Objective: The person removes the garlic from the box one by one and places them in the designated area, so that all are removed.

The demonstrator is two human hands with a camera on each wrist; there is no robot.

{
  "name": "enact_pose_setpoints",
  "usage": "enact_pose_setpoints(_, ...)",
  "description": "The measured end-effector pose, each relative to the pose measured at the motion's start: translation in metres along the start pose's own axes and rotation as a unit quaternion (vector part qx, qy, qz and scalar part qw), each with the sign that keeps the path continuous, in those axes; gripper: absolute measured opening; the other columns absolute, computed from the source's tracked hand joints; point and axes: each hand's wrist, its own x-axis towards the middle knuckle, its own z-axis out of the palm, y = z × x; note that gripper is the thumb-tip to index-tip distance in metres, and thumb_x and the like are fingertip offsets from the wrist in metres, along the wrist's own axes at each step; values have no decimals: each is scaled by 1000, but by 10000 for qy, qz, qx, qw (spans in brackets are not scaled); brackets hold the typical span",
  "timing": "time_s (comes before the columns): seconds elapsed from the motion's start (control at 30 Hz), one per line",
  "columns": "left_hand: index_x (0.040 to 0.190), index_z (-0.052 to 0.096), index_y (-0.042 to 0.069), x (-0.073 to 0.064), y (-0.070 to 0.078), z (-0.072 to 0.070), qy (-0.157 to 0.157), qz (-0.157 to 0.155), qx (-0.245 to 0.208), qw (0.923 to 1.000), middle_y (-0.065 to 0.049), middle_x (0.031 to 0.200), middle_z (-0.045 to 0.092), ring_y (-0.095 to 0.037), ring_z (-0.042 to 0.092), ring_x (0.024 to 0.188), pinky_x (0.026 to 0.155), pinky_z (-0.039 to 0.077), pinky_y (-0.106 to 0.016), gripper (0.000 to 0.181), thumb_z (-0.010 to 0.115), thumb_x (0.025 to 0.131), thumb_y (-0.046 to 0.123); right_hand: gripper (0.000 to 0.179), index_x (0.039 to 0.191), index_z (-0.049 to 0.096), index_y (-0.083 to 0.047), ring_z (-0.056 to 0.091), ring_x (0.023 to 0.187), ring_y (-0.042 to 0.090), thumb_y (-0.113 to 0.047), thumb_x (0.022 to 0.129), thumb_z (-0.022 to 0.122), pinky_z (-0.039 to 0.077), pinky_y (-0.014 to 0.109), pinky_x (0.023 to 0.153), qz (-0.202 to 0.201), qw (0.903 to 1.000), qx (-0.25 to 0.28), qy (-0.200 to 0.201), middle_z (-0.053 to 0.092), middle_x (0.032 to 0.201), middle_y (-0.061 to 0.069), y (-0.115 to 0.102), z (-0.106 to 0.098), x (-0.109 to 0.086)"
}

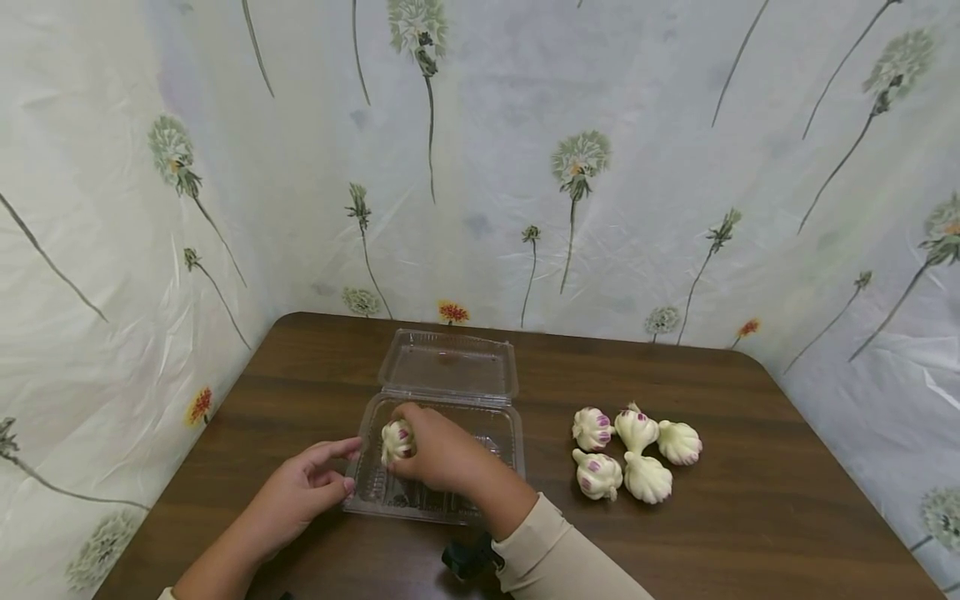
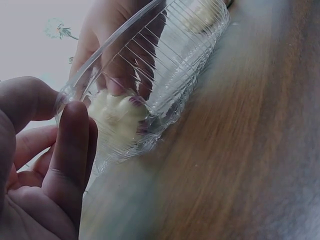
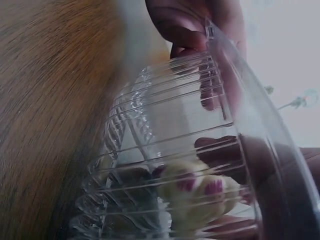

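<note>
A clear plastic clamshell container [image 1: 367, 492] stands on the table, its lid [image 1: 450, 362] folded back. In its left part a cream garlic bulb [image 1: 396, 442] with purple marks is held by my right hand [image 1: 442, 450], fingers curled round it. Through the ribbed wall the same garlic bulb [image 2: 117, 117] shows in the left wrist view, low in the container. My left hand [image 1: 300, 492] pinches the container's left rim between thumb and finger [image 2: 72, 135]. The right forearm hides part of the container's near right side.
Several more garlic bulbs [image 1: 648, 479] lie grouped on the brown wooden table [image 1: 720, 533], right of the container. A flower-printed sheet [image 1: 495, 167] hangs behind the table and along its sides. A black device [image 1: 468, 558] sits at the right wrist.
</note>
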Motion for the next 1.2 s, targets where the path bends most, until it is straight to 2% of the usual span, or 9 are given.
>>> enact_pose_setpoints(0.4, 151, 50, -3, -1, 0, 1, 44, -6, -17, 10000, -30, 145, 49, -8, 68, 90, 77, 58, -24, 56, 68, 98, 4, 52, 140, 56, -22, 60, 99, 12, -26, 94, 81, 52, 32, 83, -49, 9985, -548, -79, 64, 121, 2, -1, 2, -3)
enact_pose_setpoints(0.67, 151, 50, -3, -1, 0, 2, 44, -22, -35, 10000, -30, 144, 49, -8, 68, 90, 77, 59, -24, 57, 68, 98, 4, 52, 139, 57, -22, 59, 96, 12, -27, 94, 82, 52, 30, 80, -67, 9983, -578, -83, 64, 118, 1, -2, 1, -5)
enact_pose_setpoints(0.97, 151, 51, -2, 0, 0, 2, 87, -5, -41, 10000, -29, 143, 50, -9, 68, 89, 77, 58, -25, 56, 69, 98, 4, 51, 138, 57, -21, 60, 98, 10, -28, 94, 81, 52, 29, 85, -150, 9973, -703, 132, 66, 118, 0, -2, -3, -3)
enact_pose_setpoints(1.2, 150, 51, -1, 0, 0, 2, 126, -29, 6, 9999, -28, 143, 50, -10, 69, 89, 78, 59, -25, 56, 69, 97, 4, 51, 139, 56, -20, 59, 96, 10, -28, 95, 80, 51, 30, 84, -153, 9985, -496, 187, 66, 118, -3, -2, -10, -4)
